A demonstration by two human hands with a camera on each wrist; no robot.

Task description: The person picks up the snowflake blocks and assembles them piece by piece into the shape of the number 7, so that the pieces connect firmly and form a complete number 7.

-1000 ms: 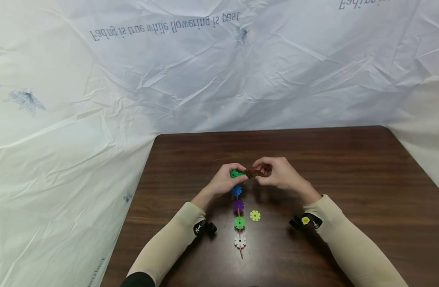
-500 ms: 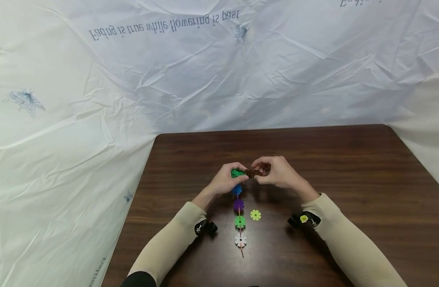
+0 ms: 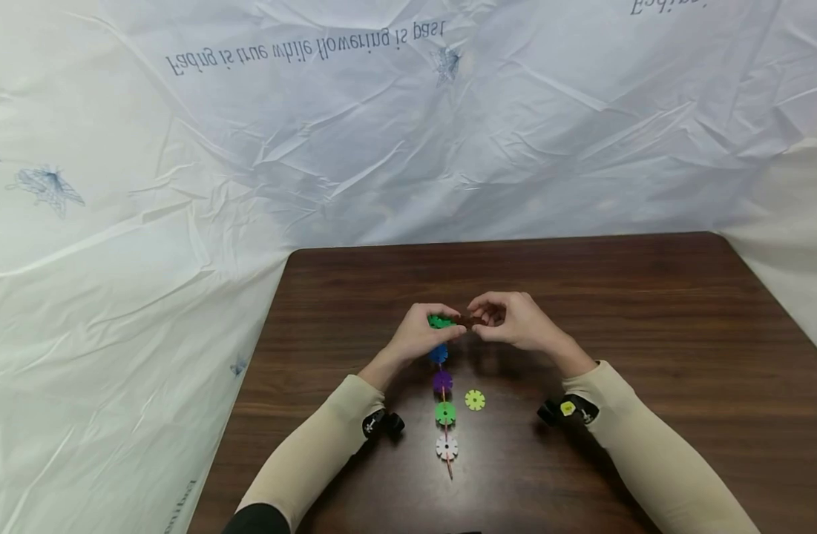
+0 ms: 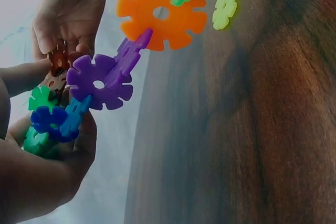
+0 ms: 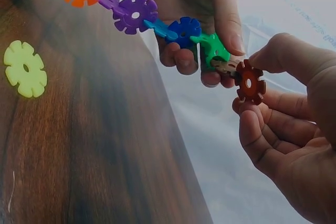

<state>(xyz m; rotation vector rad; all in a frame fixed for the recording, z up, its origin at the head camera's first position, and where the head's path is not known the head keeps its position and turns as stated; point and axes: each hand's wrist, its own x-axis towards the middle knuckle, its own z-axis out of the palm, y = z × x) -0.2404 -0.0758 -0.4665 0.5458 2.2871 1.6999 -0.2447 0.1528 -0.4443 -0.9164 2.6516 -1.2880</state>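
My left hand (image 3: 415, 334) grips the far end of a chain of slotted plastic discs, fingers and thumb around its green discs (image 5: 214, 49). My right hand (image 3: 518, 319) pinches a reddish-brown disc (image 5: 249, 81) at the tip of the chain. Between the two hands a second brown disc (image 5: 226, 66) sits edge-on, joining the green part to the reddish-brown disc. From the left hand the chain runs back toward the body through blue (image 5: 184, 31), purple (image 5: 135, 15) and orange (image 4: 161, 12) discs. Fingertips cover part of both brown discs.
A loose yellow disc (image 3: 475, 400) lies on the dark wooden table (image 3: 615, 297), right of the chain. The chain's near end has a light green disc (image 3: 445, 414) and a white disc (image 3: 447, 448). A white printed sheet (image 3: 408, 148) hangs behind the table.
Both hands have drawn slightly closer together around the brown discs, and less brown shows between them. The chain has barely shifted; the yellow disc lies as before.
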